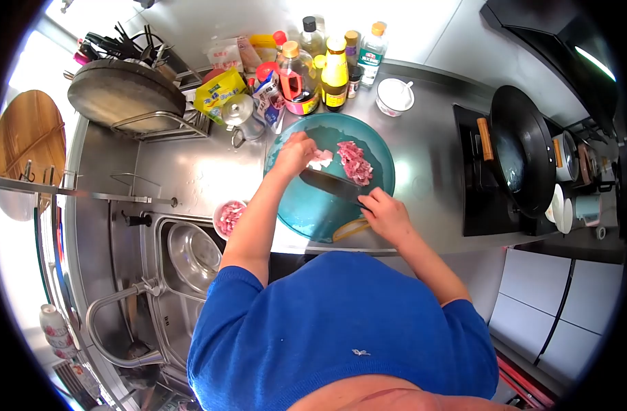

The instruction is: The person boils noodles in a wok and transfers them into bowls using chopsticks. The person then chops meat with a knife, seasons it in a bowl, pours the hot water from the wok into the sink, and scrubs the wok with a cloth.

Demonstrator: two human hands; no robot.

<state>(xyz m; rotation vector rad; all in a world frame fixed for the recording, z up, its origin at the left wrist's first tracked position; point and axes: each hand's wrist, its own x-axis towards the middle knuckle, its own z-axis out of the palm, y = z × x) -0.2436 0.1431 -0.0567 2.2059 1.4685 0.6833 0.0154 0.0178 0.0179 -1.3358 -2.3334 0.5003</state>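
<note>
A round teal cutting board (300, 209) lies on the counter in front of me. My right hand (385, 215) is closed round the handle of a cleaver (333, 183), whose dark broad blade lies across the board, pointing left. My left hand (295, 153) is over the board's left part, its fingers curled on a pale piece of raw meat (320, 159); they partly hide it. Right of that piece, just beyond the blade, sits a heap of cut red meat (354, 163).
A bowl of cut meat (228, 218) stands left of the board, near the sink with a metal basin (194, 255). Sauce bottles (335, 75) and a white bowl (395, 96) stand behind. A wok (522, 144) is on the stove at right.
</note>
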